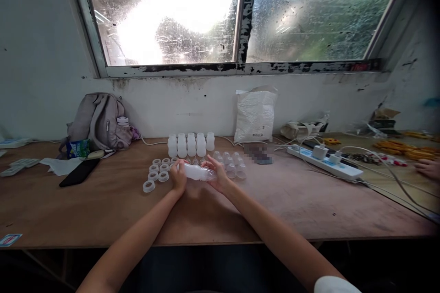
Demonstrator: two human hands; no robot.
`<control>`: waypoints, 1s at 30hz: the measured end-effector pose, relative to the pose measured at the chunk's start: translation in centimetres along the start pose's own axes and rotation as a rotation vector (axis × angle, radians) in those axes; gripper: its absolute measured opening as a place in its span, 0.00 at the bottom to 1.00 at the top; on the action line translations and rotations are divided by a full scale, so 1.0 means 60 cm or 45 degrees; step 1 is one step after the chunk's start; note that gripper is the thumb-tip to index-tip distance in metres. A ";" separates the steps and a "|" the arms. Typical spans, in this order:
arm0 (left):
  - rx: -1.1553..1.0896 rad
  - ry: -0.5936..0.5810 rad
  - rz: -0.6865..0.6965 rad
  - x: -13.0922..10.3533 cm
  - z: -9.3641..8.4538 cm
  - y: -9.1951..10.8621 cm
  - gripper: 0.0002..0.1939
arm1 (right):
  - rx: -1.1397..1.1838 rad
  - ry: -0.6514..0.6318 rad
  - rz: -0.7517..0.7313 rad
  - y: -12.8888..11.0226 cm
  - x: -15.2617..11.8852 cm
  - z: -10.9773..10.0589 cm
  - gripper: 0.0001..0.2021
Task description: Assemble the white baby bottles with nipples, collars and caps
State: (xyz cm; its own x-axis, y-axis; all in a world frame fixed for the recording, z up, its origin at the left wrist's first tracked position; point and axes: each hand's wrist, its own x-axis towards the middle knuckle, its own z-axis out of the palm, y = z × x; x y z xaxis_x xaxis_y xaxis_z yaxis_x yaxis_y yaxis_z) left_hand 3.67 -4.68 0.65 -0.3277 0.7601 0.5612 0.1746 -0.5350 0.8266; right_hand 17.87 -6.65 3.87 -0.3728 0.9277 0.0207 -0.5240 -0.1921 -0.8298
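Observation:
A frosted white bottle (194,172) with a clear cap on its right end lies sideways between my two hands, just above the table. My left hand (178,176) is closed round the bottle's left end. At the right end, my right hand (217,175) has its fingers on the clear cap (209,174). Behind them several white bottles (191,145) stand upright in rows. White plastic rings (153,176) lie to the left of my hands, one of them nearer the front. Clear caps (240,170) stand in rows on the right.
On the brown table (103,215) lie a black phone (79,173) and a grey backpack (99,121) at the left. A white plastic bag (255,115) leans on the wall. Rightward are a power strip (325,162) with cables and another person's hand (428,168).

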 end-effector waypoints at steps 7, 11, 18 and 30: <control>0.033 0.068 0.068 -0.017 0.001 0.024 0.16 | -0.151 0.025 -0.067 -0.007 -0.007 0.010 0.20; 0.081 0.070 0.092 -0.022 -0.003 0.035 0.16 | -0.242 0.037 -0.061 -0.010 -0.008 0.010 0.20; 0.064 0.016 0.084 -0.016 -0.001 0.039 0.15 | -0.221 0.117 -0.206 -0.003 -0.003 0.003 0.18; -0.042 0.009 -0.354 0.010 0.006 -0.006 0.15 | -0.612 0.358 -0.542 0.014 0.011 0.004 0.18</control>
State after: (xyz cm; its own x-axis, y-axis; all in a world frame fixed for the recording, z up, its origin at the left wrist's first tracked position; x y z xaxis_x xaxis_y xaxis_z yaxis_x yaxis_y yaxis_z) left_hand 3.76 -3.89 0.68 -0.3651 0.8770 0.3124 0.0469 -0.3178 0.9470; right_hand 16.99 -6.27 3.35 0.0362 0.9510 0.3071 -0.1596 0.3088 -0.9376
